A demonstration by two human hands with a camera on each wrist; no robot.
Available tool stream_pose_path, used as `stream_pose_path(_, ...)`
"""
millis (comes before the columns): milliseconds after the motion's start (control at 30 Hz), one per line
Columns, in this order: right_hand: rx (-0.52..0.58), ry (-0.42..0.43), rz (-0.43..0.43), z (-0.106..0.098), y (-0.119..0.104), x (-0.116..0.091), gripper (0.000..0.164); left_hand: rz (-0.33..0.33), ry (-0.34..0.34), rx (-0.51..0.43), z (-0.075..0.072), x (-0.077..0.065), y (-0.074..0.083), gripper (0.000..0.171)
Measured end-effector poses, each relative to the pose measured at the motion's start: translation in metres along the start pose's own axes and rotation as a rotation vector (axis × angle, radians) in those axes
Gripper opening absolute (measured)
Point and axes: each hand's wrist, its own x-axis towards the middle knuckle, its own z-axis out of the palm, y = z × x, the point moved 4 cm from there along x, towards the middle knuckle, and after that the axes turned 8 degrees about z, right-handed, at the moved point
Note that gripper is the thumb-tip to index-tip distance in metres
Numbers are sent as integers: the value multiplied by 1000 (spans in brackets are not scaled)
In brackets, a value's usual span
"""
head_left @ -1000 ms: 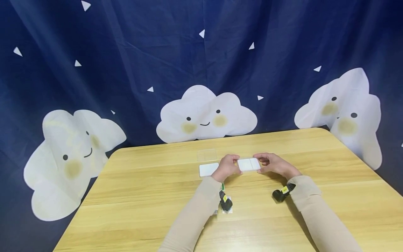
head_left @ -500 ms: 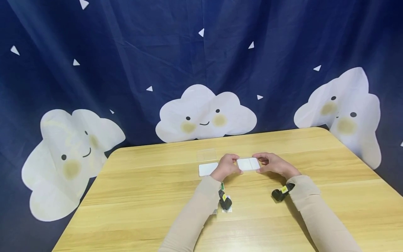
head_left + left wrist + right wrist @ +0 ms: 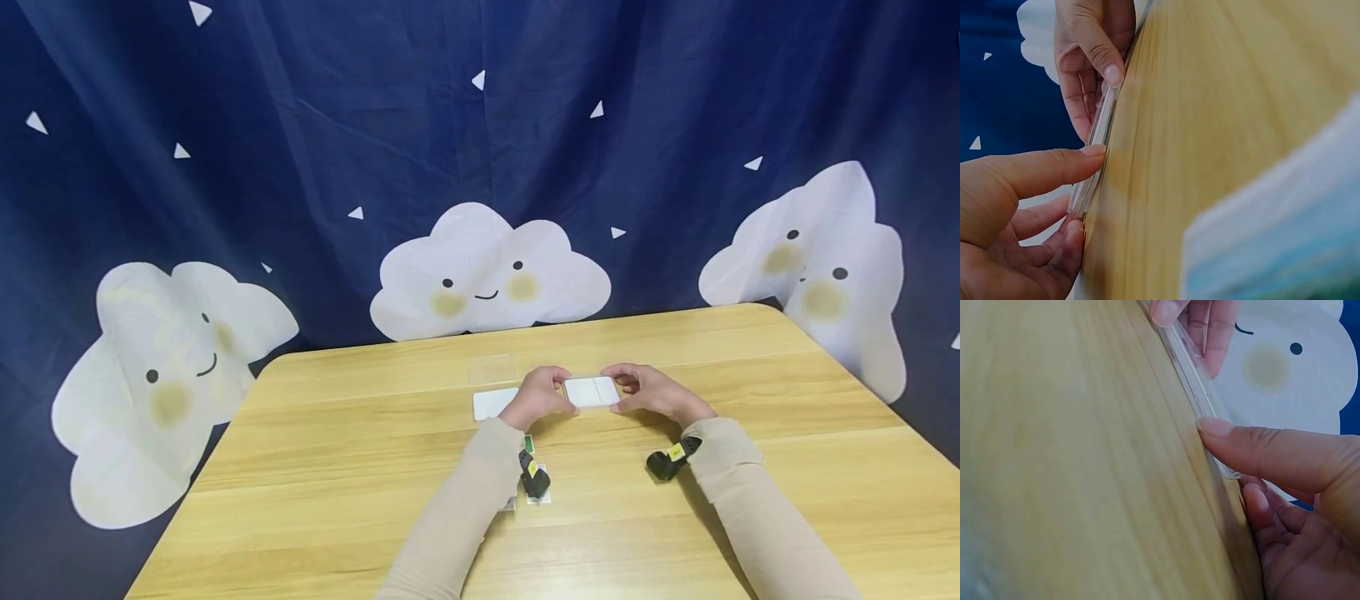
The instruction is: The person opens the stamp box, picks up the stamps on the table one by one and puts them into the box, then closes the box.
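Both hands hold a thin, clear-edged plastic case (image 3: 591,392) with a white face, crossed by a line right of its middle. My left hand (image 3: 537,397) pinches its left end between thumb and fingers. On the right end, my right hand (image 3: 656,392) has its thumb at the near edge and fingers behind. Seen edge-on in the left wrist view, the clear case (image 3: 1102,125) lies close to the tabletop; whether it touches cannot be told. A white rounded slab (image 3: 492,403) lies left of my left hand, partly hidden by it.
A transparent flat piece (image 3: 492,368) lies behind the white slab. Small picture cards, one green (image 3: 528,443) and one pale-edged (image 3: 538,497), lie under my left wrist, partly covered. A navy curtain (image 3: 480,150) with clouds hangs behind the wooden table (image 3: 337,467).
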Motion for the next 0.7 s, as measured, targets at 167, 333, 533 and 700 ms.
stream_pose_path(167,21,-5,5,1,0,0,60,18,-8,-10,0,0,0,59)
stream_pose_path(333,29,-14,8,2,0,0,60,20,-5,-21,0,-1,0,59)
stream_pose_path(533,30,-11,-1,1,0,0,61,9,-3,-31,1,-2,0,59)
stream_pose_path(700,37,-12,-5,1,0,-1,60,18,-10,-2,1,-2,1,57)
